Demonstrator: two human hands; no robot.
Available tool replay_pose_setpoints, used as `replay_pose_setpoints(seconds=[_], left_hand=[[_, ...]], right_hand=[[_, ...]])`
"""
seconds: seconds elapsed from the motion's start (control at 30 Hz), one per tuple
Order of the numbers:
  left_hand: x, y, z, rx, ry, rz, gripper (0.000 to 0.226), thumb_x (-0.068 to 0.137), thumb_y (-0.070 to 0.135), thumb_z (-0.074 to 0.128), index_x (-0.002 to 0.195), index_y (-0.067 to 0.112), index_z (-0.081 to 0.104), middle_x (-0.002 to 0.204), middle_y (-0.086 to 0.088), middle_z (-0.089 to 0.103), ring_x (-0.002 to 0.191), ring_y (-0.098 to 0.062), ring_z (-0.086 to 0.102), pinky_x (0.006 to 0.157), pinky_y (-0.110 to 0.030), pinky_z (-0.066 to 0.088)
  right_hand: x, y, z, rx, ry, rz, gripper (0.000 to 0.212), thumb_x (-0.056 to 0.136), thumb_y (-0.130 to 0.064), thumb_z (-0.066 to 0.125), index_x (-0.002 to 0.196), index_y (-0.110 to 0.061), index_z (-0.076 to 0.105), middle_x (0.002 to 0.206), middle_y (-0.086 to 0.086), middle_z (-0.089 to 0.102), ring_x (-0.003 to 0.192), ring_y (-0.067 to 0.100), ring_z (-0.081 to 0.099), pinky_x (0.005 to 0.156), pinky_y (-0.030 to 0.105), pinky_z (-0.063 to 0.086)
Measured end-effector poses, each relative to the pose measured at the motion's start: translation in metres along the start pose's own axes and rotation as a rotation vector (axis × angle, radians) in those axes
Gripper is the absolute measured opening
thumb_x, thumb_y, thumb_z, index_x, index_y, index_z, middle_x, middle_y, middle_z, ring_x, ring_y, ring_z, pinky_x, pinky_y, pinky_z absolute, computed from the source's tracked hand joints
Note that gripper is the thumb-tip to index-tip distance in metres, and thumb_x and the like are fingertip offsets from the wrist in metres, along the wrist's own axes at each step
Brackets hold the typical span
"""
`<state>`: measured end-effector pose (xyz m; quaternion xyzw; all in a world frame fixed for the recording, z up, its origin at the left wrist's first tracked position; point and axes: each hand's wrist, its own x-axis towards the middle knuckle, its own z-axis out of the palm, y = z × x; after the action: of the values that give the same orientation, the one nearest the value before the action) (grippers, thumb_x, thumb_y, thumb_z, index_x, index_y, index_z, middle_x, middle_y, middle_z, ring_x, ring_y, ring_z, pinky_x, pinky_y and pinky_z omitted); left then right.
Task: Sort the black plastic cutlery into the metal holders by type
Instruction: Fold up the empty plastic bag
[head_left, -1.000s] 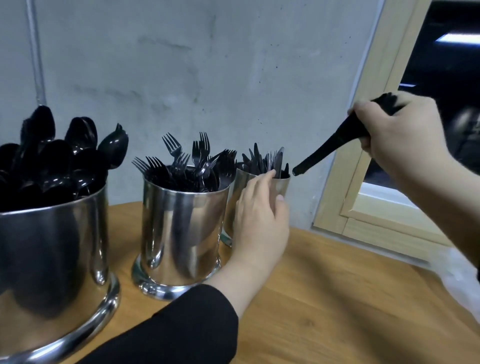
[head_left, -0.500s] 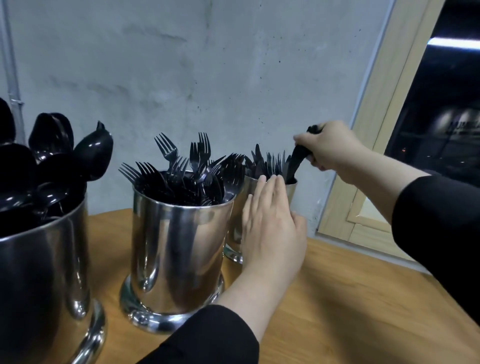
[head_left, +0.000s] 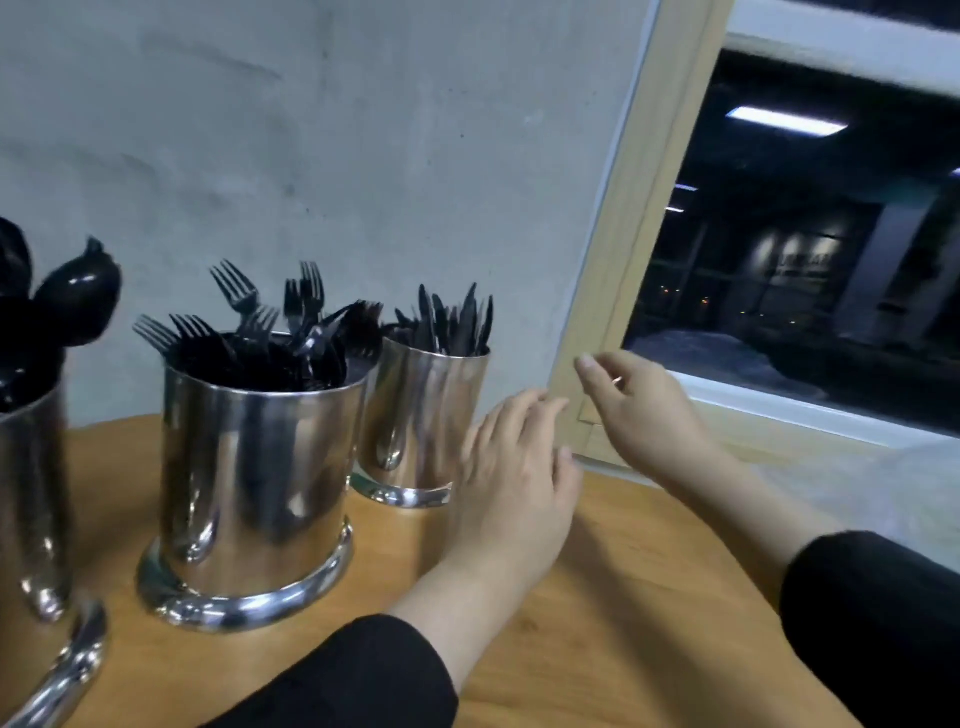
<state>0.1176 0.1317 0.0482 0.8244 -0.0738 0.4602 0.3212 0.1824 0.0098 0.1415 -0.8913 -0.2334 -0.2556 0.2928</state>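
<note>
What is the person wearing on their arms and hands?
Both arms have long black sleeves that stop at the forearm. The left sleeve and the right sleeve look plain. The left hand and right hand are bare, with no gloves. Rings or a watch cannot be made out.

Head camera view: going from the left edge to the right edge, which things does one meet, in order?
Holder of spoons → holder of forks → holder of knives → left hand → right hand → window.
</note>
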Motion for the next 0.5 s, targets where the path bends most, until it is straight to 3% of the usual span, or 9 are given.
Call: replay_pose_setpoints(seconds=[0.13,0.3,0.37,0.5], left_hand=[[-0.044,0.04,0.029,-0.003,-0.188,0.117,0.044,0.092,0.038,0.043,0.13,0.022,0.059,0.128,0.004,0.064,0.115,-0.02,0.062,0.097,-0.04,0.053],[-0.087,0.1,0.055,0.037,-0.384,0.249,0.045,0.093,0.049,0.04,0.126,0.027,0.06,0.123,0.006,0.064,0.107,-0.021,0.067,0.09,-0.039,0.056],[-0.095,0.123,0.064,0.04,-0.466,0.259,0.049,0.095,0.053,0.039,0.134,0.027,0.056,0.134,0.004,0.06,0.117,-0.023,0.064,0.096,-0.041,0.053],[-0.104,0.162,0.086,0.005,-0.62,0.185,0.065,0.1,0.058,0.045,0.156,0.029,0.031,0.161,0.003,0.031,0.146,-0.022,0.036,0.119,-0.04,0.029]], right_hand=[[-0.103,0.058,-0.041,-0.133,-0.107,0.017,0.036,0.101,-0.047,0.05,0.119,-0.021,0.069,0.11,-0.005,0.069,0.099,0.012,0.062,0.09,0.034,0.049],[-0.213,0.111,-0.129,-0.306,-0.096,0.073,0.041,0.1,-0.047,0.054,0.127,-0.018,0.065,0.126,-0.003,0.059,0.118,0.014,0.055,0.1,0.015,0.035],[-0.238,0.122,-0.168,-0.395,-0.056,0.111,0.042,0.1,-0.047,0.055,0.131,-0.019,0.063,0.133,-0.004,0.056,0.123,0.013,0.051,0.101,0.011,0.028],[-0.265,0.151,-0.231,-0.515,0.001,0.236,0.058,0.096,-0.057,0.054,0.143,-0.023,0.053,0.148,-0.003,0.046,0.137,0.015,0.042,0.112,0.029,0.032]])
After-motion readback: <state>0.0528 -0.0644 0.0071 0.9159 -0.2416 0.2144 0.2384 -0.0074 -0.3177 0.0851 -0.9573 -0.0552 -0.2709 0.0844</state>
